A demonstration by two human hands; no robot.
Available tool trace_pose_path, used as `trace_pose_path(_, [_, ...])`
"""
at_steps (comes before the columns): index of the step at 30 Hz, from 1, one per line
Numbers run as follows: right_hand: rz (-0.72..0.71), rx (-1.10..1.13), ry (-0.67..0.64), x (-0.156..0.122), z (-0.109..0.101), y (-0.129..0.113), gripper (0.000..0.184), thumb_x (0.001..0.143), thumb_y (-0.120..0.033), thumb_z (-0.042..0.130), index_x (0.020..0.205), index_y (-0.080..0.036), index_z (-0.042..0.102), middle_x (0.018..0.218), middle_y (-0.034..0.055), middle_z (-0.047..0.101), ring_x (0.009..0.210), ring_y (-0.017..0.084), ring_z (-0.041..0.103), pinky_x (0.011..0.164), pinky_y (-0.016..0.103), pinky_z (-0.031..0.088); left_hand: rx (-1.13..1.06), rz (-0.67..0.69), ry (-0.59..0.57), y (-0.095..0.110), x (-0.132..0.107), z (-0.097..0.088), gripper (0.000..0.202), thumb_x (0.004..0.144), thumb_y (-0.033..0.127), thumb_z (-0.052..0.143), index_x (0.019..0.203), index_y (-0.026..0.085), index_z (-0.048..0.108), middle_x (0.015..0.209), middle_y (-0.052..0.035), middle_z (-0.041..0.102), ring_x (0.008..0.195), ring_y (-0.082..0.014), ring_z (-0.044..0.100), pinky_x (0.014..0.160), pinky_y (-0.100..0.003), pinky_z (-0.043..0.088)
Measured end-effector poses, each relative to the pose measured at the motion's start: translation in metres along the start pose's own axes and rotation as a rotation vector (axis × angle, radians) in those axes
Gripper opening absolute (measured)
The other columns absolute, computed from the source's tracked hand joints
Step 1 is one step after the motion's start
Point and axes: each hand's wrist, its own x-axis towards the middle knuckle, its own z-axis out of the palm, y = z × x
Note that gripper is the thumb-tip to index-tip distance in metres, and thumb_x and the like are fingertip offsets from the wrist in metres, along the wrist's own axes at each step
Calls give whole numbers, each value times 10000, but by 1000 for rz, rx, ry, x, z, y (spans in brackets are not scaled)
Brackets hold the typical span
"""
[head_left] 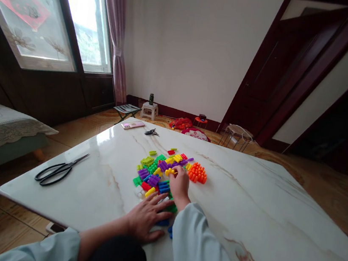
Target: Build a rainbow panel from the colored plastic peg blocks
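A heap of colourful plastic building blocks in green, purple, yellow, blue and red lies on the white marbled table. My left hand rests with fingers spread over the near side of the heap, partly covering blue and green pieces. Above the middle of the heap, my right hand pinches a yellow block between thumb and fingertips. Just right of that hand, orange blocks sit together in a tight cluster.
Black-handled scissors lie on the table's left part. A pink phone and a bunch of keys are near its far edge. Beyond stand a white stool, a folding stool and a wire-legged stool.
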Motion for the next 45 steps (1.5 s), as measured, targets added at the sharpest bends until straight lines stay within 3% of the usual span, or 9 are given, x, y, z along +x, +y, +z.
trace_pose_path(7, [186, -33, 118, -6, -52, 74, 166, 729, -260, 536, 837, -175, 628, 829, 66, 685, 726, 192, 618, 718, 282, 457, 11, -5, 1, 1, -1, -1, 606, 758, 446, 600, 1342, 342, 473, 1524, 0, 339, 1395, -353, 281, 1129, -543, 227])
trace_pose_path(12, [218, -63, 64, -9, -57, 100, 159, 704, -262, 541, 814, -180, 621, 817, 65, 695, 722, 194, 624, 683, 269, 454, 7, -15, -14, 2, -1, -1, 597, 783, 466, 575, 1355, 344, 459, 1535, 4, 315, 1407, -342, 260, 1135, -524, 230])
trace_pose_path(19, [167, -145, 98, -2, -49, 98, 139, 729, -241, 526, 813, -172, 612, 861, 87, 691, 768, 198, 607, 721, 281, 446, 9, -20, -30, 1, -1, -3, 584, 794, 474, 561, 1354, 343, 460, 1540, 11, 303, 1411, -343, 248, 1135, -531, 228])
trace_pose_path(30, [95, -16, 68, -3, -26, 100, 75, 709, -223, 586, 757, -168, 600, 765, 59, 670, 693, 174, 601, 686, 269, 449, 12, -18, -28, 2, -1, -3, 578, 798, 471, 561, 1353, 346, 459, 1539, 18, 303, 1412, -339, 251, 1136, -536, 232])
trace_pose_path(33, [109, -11, 88, -3, -27, 96, 125, 702, -207, 604, 816, -156, 593, 833, 76, 672, 704, 164, 610, 687, 255, 456, 9, -21, -30, 2, -1, -3, 576, 797, 468, 561, 1351, 344, 462, 1539, 15, 304, 1412, -340, 251, 1135, -539, 231])
trace_pose_path(37, [141, -187, 145, -8, -38, 84, 126, 763, -296, 602, 773, -170, 588, 831, 73, 670, 720, 169, 604, 657, 250, 423, 1, -25, -36, 2, -1, -3, 585, 792, 465, 566, 1354, 343, 461, 1538, 11, 307, 1414, -345, 243, 1136, -545, 222])
trace_pose_path(41, [134, -313, 6, -13, -44, 67, 173, 820, -312, 544, 749, -199, 653, 793, 37, 696, 712, 156, 615, 604, 235, 369, 4, -24, -41, 1, -1, -2, 591, 792, 467, 563, 1360, 346, 453, 1543, 12, 294, 1416, -344, 238, 1137, -551, 211])
trace_pose_path(45, [95, -391, -104, -16, -39, 60, 225, 810, -243, 517, 891, -249, 726, 898, 23, 729, 795, 162, 647, 624, 231, 377, 21, -25, -41, 2, -1, -2, 588, 793, 467, 557, 1359, 351, 449, 1549, 20, 278, 1420, -337, 230, 1140, -555, 203])
